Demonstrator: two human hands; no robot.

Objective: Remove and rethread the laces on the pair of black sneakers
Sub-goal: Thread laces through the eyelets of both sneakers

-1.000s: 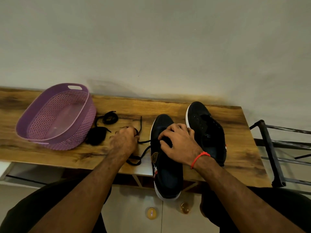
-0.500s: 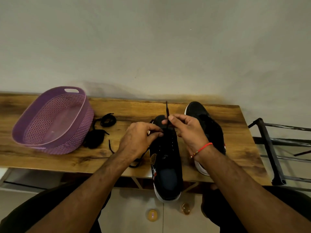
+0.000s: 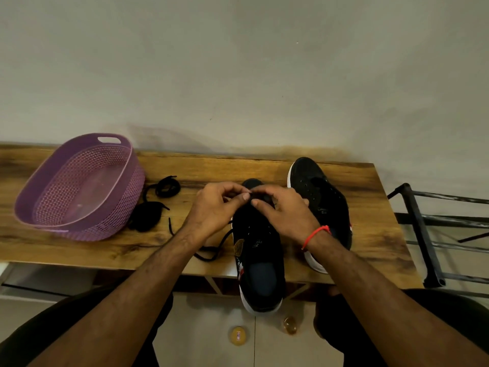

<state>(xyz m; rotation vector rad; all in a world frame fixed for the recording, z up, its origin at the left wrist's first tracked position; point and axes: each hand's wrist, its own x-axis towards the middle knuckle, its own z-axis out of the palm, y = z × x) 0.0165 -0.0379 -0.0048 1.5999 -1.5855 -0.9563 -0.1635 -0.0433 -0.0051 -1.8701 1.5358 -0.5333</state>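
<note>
2 hands (image 3: 252, 201) now meet over near sneaker (image 3: 258, 250) toe | both pinch lace (image 3: 211, 250), lowered

purple basket (image 3: 79, 215), wooden table (image 3: 370, 207), metal rack (image 3: 423, 234)

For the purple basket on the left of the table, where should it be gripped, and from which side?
Best taken at the purple basket by its handle cutout in the far rim, coming from above and behind. The slot is the only opening sized for fingers; the perforated walls flare outward and would likely slip. A matching near-side handle cannot be seen. Both hands are busy at the near sneaker.
</note>
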